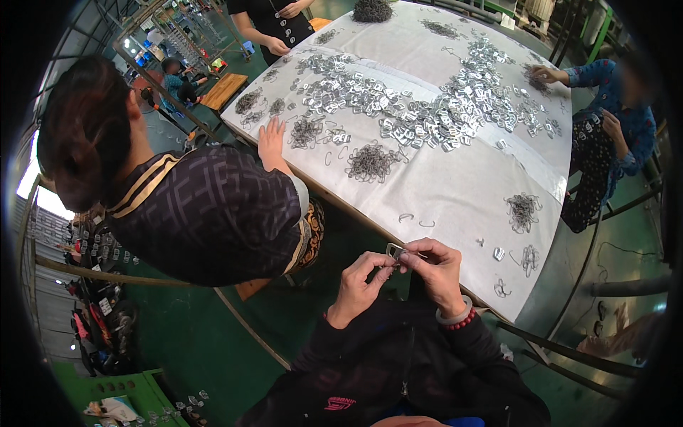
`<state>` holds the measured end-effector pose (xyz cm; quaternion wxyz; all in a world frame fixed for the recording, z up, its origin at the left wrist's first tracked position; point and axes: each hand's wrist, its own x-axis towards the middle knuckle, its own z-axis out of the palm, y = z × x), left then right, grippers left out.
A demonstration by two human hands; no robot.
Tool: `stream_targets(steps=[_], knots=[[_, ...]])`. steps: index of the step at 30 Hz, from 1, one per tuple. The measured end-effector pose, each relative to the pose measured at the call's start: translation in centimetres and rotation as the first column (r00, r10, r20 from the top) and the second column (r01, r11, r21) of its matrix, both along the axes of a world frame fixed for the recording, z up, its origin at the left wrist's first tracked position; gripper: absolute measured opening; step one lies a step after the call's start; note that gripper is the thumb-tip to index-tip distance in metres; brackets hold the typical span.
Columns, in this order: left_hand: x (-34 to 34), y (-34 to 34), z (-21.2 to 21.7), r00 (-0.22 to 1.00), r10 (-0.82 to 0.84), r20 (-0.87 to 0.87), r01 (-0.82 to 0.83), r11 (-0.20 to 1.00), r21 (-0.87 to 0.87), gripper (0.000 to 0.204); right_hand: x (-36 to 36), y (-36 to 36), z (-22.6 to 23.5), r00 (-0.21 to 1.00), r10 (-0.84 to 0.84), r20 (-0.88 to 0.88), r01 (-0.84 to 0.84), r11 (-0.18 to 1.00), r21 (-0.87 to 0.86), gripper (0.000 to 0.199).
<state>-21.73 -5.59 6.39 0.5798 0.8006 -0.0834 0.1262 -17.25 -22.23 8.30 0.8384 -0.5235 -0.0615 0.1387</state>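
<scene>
Both hands are meeting at the table (455,206) edge: left hand (358,283) and right hand (435,269) are curling fingers, together pinching one small metal clip (395,250).

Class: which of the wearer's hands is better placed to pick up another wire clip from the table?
Right. The right hand lies closer to the loose wire clips on the table; the left hand hangs off its edge.
</scene>
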Motion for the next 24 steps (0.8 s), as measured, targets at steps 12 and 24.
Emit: stream_targets(steps=[12,24], knots=[[15.9,2.4,-2.7,0.991,0.134,0.008,-0.133,0.974,0.184,0.019,1.1,-2.2,-1.3,0.992,0.101,-0.069,-0.094,0.990,0.105,0.012],[28.1,0.9,-7.8,0.974,-0.210,0.087,0.049,0.566,0.823,0.010,-0.1,-3.4,-1.1,0.986,0.142,-0.085,-0.128,0.980,0.153,0.011]])
